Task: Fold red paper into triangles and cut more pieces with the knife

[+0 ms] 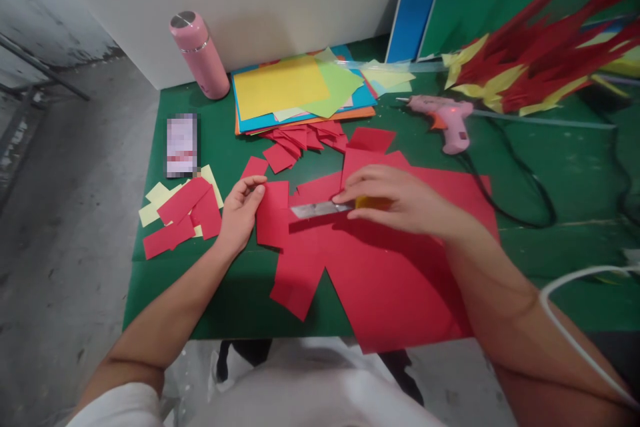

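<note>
Nearest us, a large red sheet (410, 300) lies on the green table (225, 307), one corner reaching past the near edge, and a red strip (300, 273) slants beside it. Just beyond, our hands are apart: our left hand (241, 213) pinches the edge of a small red piece (273, 217) between thumb and fingers, while our right hand (385, 193) is clamped on a yellow-handled blade (315, 209). The blade points left over the red paper; we cannot tell whether it touches. To the left we have loose red and pale-yellow scraps (175, 240), with a phone (181, 147) just behind them. Farther off, a heap of cut red pieces (283, 155) lies before a stack of coloured paper (280, 90). Right of the stack rests a pink glue gun (445, 113); left of it stands a pink bottle (203, 57). At far right we see red and yellow paper flames (540, 47).
</note>
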{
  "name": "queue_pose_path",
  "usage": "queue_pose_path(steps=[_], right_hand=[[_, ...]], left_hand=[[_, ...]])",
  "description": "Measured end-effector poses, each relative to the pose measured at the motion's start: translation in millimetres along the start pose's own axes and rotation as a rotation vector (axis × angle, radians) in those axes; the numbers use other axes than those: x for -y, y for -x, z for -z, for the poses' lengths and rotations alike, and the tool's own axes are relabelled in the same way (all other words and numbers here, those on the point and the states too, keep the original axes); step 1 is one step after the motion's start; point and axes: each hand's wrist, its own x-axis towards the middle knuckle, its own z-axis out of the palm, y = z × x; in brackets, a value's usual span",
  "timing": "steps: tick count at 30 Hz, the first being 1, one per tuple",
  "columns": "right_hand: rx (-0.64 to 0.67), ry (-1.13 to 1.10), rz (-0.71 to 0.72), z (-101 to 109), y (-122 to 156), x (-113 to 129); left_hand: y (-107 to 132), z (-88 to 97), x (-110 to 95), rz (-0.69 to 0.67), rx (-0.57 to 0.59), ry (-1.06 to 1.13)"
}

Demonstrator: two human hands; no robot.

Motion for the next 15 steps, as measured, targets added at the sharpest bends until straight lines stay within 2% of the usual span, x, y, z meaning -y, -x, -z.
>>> queue_pose_path(steps=[6, 15], right_hand=[[0.058, 0.107, 0.059, -10, 0, 4], [0.051, 0.18, 0.026, -13, 0, 2]], left_hand=[[3, -3.1, -4, 0.013, 0.039, -0.005], [4, -4.9, -8, 0.103, 0.047, 0.032]])
